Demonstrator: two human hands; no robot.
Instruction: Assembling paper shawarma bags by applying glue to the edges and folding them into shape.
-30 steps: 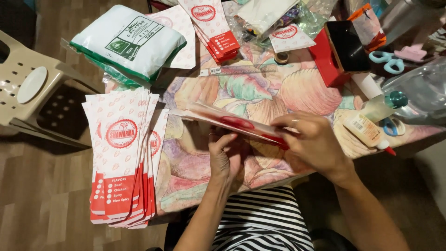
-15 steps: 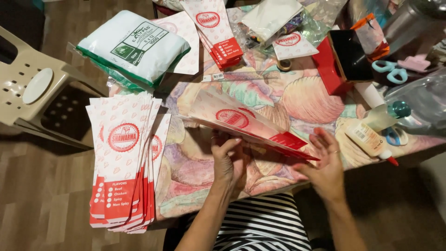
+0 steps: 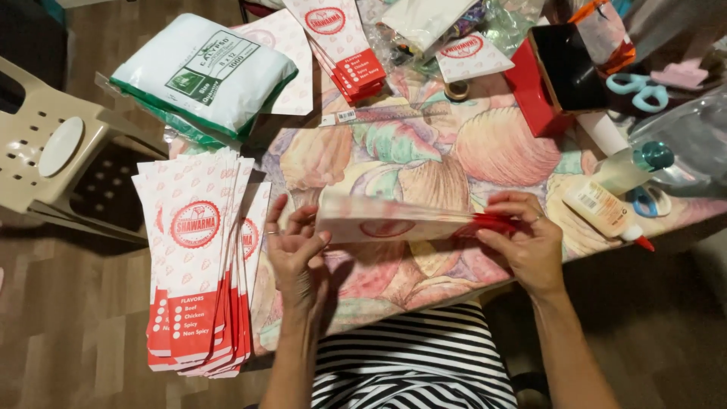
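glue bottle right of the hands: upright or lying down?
Lying down. The glue bottle rests on its side on the floral tablecloth, its red tip pointing toward the table's near edge, just beyond the right hand.
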